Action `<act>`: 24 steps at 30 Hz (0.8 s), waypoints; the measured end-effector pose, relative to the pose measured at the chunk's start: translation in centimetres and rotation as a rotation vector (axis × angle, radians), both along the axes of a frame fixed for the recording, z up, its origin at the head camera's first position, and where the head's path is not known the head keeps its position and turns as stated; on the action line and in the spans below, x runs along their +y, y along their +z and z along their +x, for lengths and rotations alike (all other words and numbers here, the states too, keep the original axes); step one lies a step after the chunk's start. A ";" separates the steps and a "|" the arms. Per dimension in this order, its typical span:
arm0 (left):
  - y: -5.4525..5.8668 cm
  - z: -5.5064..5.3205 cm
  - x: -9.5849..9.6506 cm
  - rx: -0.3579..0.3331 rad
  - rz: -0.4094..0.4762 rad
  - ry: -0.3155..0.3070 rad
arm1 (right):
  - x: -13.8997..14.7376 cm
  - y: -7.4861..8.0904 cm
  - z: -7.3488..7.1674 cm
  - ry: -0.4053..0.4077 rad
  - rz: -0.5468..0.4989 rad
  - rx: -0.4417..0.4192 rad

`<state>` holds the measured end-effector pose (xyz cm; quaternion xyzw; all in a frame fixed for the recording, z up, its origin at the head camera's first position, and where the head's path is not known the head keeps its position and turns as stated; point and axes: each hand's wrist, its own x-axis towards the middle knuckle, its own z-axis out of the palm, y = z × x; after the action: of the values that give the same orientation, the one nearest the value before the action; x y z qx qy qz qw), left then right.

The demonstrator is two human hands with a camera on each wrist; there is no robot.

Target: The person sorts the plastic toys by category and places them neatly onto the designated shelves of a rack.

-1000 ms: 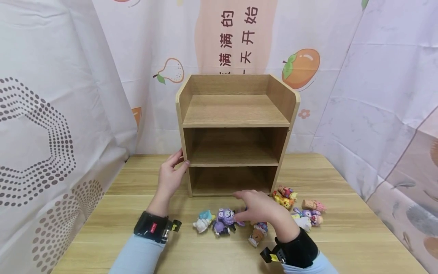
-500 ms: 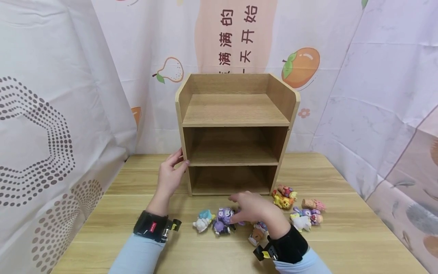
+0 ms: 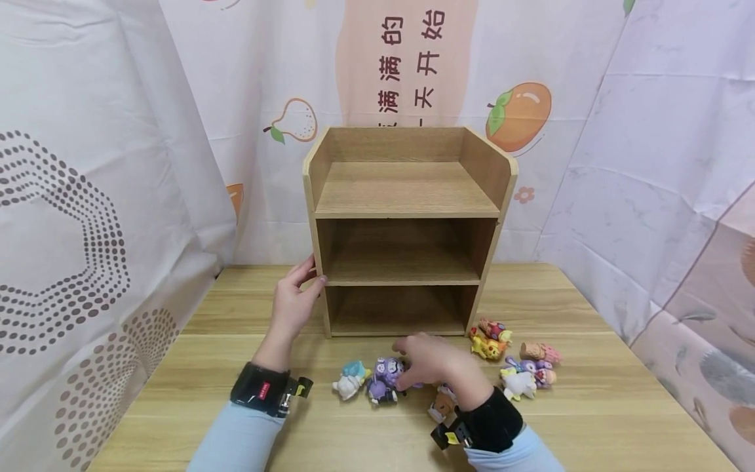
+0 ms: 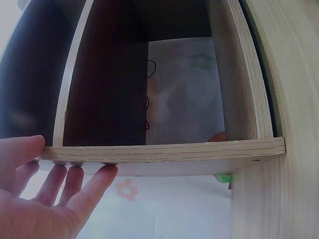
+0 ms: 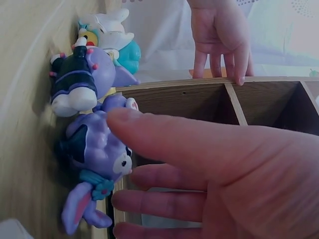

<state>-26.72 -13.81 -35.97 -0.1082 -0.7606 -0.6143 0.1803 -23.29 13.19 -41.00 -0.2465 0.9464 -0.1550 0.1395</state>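
Upright at the back of the table stands a wooden shelf unit (image 3: 407, 214) with three levels. My left hand (image 3: 293, 305) touches its left side panel, thumb at the front edge and straight fingers along the outside. In front of the lowest level, my right hand (image 3: 433, 359) reaches over several toy figurines. The right wrist view shows its thumb overlapping a purple rabbit figurine (image 5: 97, 144), the other fingers extended beyond it. Beside that lie another purple figurine in a dark dress (image 5: 75, 79) and a white and turquoise figurine (image 3: 350, 380).
A brown figurine (image 3: 441, 403) lies by my right wrist. Near the unit's right front corner is an orange and yellow figurine (image 3: 488, 346). More figurines lie farther right, among them a white one (image 3: 519, 383) and a pink one (image 3: 550, 354). A printed curtain (image 3: 268, 216) hangs behind.
My right hand has shifted slightly left over the purple figurines, and its wrist now covers more of the brown one. My left hand stays at the shelf unit's side.
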 end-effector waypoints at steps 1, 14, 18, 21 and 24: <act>0.0 0.0 0.0 0.001 0.000 -0.001 | -0.1 0.0 0.0 -0.003 0.001 -0.004; 0.1 0.1 0.1 0.021 0.005 -0.009 | -0.8 -0.5 0.0 -0.021 0.037 -0.026; 0.2 0.2 0.1 0.023 0.004 -0.011 | -0.8 -0.6 0.0 -0.026 0.043 -0.027; 0.2 0.2 0.1 0.020 0.004 -0.011 | -0.8 -0.7 -0.1 -0.028 0.040 -0.029; 0.2 0.2 0.0 0.019 0.005 -0.012 | -0.8 -0.9 -0.2 -0.029 0.031 -0.029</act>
<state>-26.49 -13.76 -35.77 -0.1182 -0.7567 -0.6160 0.1842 -23.44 12.37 -41.86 -0.2283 0.9500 -0.1462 0.1549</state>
